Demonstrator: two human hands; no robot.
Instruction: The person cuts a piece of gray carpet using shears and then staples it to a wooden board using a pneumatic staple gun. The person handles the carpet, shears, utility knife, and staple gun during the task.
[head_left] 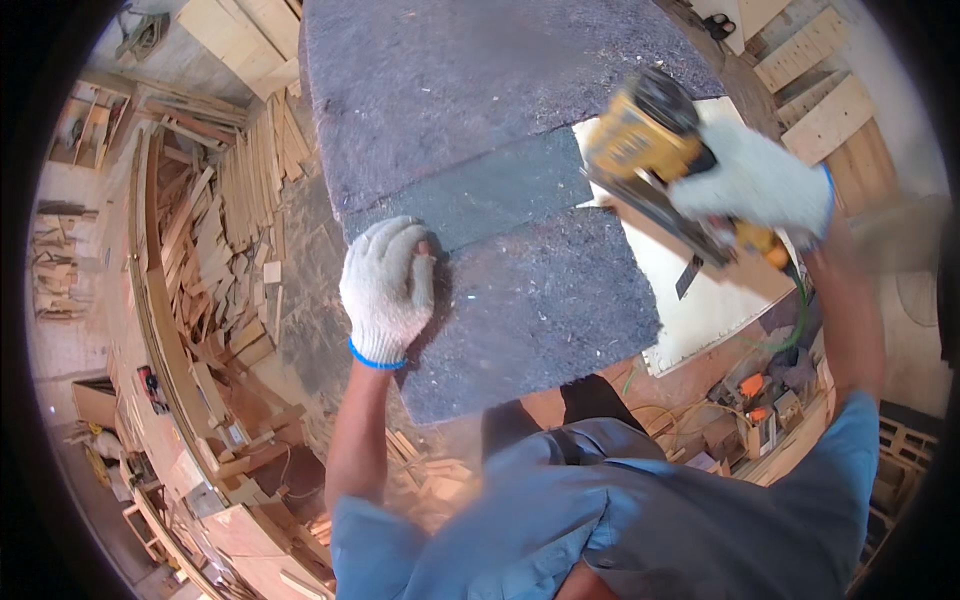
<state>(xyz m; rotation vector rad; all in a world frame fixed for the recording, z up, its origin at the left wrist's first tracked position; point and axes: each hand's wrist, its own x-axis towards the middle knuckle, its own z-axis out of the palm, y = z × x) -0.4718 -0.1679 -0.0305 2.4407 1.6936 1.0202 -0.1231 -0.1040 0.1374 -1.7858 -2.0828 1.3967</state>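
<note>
My right hand [765,180], in a white knit glove, is closed round the handle of a yellow and black nail gun [640,130]. Its long slim magazine slants over a cream panel [670,320], and motion blurs it a little. My left hand [388,285], gloved in white with a blue cuff, rests palm down at the left end of a smooth dark grey strip [500,190]. Its fingers lie together, slightly bent, on the surface. Around the strip spreads fuzzy grey felt [540,310], whose right edge overlaps the cream panel.
Heaps of wood offcuts [205,240] cover the floor on the left, beside a long wooden bench edge [150,300]. A green hose [795,315] hangs below my right wrist. Boxes with orange-handled tools [755,385] stand at the lower right; boards [830,120] lean at the upper right.
</note>
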